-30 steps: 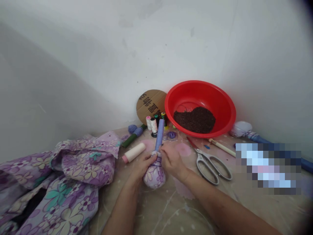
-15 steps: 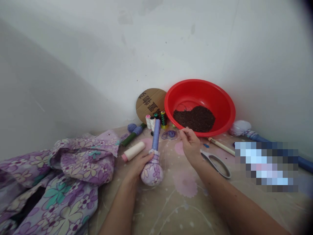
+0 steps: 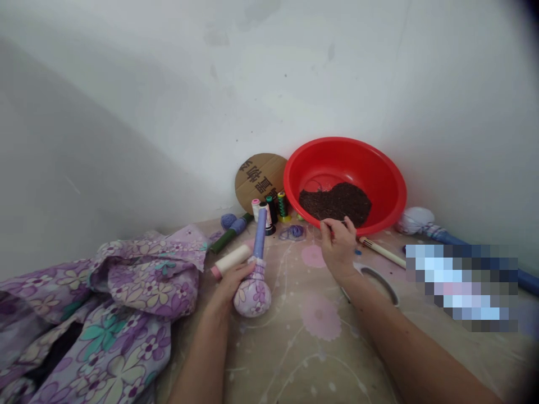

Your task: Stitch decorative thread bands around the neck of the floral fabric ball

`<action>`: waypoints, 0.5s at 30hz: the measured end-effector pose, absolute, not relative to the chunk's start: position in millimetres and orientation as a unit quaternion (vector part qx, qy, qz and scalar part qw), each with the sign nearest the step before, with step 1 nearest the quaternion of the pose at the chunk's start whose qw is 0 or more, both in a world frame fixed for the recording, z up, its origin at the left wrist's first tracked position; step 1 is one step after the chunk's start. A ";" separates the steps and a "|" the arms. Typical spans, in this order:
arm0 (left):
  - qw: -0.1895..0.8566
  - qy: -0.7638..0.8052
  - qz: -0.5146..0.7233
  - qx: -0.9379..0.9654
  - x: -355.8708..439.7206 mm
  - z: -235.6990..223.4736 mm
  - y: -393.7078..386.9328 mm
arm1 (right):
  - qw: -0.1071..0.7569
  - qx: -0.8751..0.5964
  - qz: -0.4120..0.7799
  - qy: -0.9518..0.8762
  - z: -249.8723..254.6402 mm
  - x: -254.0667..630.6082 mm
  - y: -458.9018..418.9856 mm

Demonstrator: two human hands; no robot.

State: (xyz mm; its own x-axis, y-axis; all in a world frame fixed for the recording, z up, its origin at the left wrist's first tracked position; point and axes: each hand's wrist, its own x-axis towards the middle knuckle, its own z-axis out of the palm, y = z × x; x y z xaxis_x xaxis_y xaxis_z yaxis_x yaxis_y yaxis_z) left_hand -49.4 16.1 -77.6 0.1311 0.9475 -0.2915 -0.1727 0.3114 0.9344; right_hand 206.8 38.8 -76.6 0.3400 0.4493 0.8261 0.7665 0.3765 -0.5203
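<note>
In left hand (image 3: 234, 282), 1 cloth-headed stick (image 3: 258, 274)

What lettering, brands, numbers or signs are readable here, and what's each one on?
"物", then probably "置": dark slanted print on the cardboard disc. Characters either side are cut off or partly hidden; I can't read them.
Upright thread spools: any print is too small.
No brands or numbers readable.

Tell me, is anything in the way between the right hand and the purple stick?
Nothing visible blocks the right hand from the stick, which the left hand holds. The yarn lies near the line between them, seemingly just behind it. Whether a thread spans the gap is too fine to tell.
</note>
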 end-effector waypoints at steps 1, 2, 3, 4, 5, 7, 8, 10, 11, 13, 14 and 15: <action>0.643 0.492 0.435 0.394 -49.2 -77.3 15.9 | 0.608 -0.544 -0.093 -0.571 -78.2 201.8 37.3; 0.645 0.488 0.434 0.397 -48.8 -77.0 15.7 | 0.600 -0.547 -0.042 -0.583 -80.4 195.5 35.7; 0.646 0.485 0.433 0.399 -48.4 -76.8 15.6 | 0.585 -0.548 0.023 -0.598 -83.2 188.4 34.1; 0.645 0.485 0.433 0.402 -48.0 -76.7 15.6 | 0.569 -0.547 0.085 -0.609 -86.6 180.9 32.7; 0.643 0.487 0.432 0.404 -47.7 -76.7 15.5 | 0.553 -0.542 0.139 -0.618 -90.4 173.5 31.7; 0.640 0.491 0.428 0.408 -47.2 -76.6 15.5 | 0.547 -0.516 0.218 -0.622 -98.5 160.4 30.9; 0.639 0.491 0.427 0.410 -47.0 -76.5 15.4 | 0.539 -0.498 0.254 -0.630 -102.5 155.1 31.0; 0.640 0.487 0.424 0.416 -46.6 -75.9 14.9 | 0.512 -0.475 0.311 -0.644 -109.6 146.8 31.5; 0.638 0.485 0.424 0.421 -46.4 -75.5 14.4 | 0.501 -0.469 0.332 -0.647 -112.4 143.5 31.7; 0.635 0.484 0.422 0.428 -45.8 -74.5 13.4 | 0.483 -0.465 0.362 -0.648 -116.6 137.8 31.4; 0.636 0.483 0.421 0.429 -45.5 -73.9 12.9 | 0.475 -0.464 0.373 -0.648 -117.7 135.4 31.0; 0.638 0.483 0.421 0.428 -45.3 -73.5 12.4 | 0.468 -0.466 0.382 -0.647 -118.1 133.5 30.6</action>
